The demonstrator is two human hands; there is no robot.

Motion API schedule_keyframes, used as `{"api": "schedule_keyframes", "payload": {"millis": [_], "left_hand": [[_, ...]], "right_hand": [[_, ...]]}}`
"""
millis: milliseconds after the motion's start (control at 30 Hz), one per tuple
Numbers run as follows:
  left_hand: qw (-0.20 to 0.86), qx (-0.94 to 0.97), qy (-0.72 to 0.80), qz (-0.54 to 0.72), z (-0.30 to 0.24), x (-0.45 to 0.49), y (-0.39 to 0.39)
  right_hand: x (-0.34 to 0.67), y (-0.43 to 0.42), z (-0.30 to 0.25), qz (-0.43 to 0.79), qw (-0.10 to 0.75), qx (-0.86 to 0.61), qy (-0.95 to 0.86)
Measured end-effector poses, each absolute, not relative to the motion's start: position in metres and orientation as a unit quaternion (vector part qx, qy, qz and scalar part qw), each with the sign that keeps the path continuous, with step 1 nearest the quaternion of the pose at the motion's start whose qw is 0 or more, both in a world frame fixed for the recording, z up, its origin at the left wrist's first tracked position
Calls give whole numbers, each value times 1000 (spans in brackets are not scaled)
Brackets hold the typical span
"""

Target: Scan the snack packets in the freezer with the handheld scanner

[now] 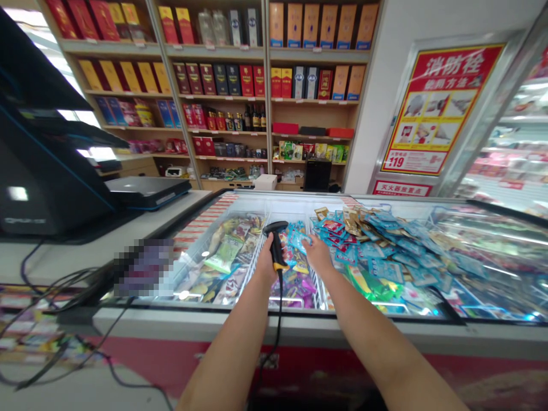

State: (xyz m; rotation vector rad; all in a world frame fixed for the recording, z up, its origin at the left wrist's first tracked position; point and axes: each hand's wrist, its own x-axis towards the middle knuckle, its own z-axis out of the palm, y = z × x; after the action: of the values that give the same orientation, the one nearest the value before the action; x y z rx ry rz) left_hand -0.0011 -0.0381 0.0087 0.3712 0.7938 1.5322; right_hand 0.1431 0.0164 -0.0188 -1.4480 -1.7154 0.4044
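Observation:
My left hand (268, 260) is closed around the handle of a black barcode scanner (276, 240) with a yellow band, its cable hanging down over the freezer front. My right hand (319, 253) grips a light blue ice-cream packet (298, 238) just in front of the scanner head. Both hands are stretched out over the open chest freezer (265, 325). Below them lie several wrapped ice creams in wire-divided compartments.
A heap of blue packets (377, 251) fills the freezer to the right, with a glass lid (492, 251) beyond. A black checkout terminal (47, 171) and cables sit on the counter (77, 257) at left. Shelves of boxed bottles (240, 80) stand behind. A red poster (436, 108) hangs on the right.

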Motion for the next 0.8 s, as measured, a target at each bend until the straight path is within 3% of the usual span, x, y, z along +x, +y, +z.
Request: {"api": "schedule_keyframes", "payload": {"millis": [800], "left_hand": [[630,222,359,651,3,0,-37]], "right_hand": [[146,23,-25,182,456,-573,-655]]}}
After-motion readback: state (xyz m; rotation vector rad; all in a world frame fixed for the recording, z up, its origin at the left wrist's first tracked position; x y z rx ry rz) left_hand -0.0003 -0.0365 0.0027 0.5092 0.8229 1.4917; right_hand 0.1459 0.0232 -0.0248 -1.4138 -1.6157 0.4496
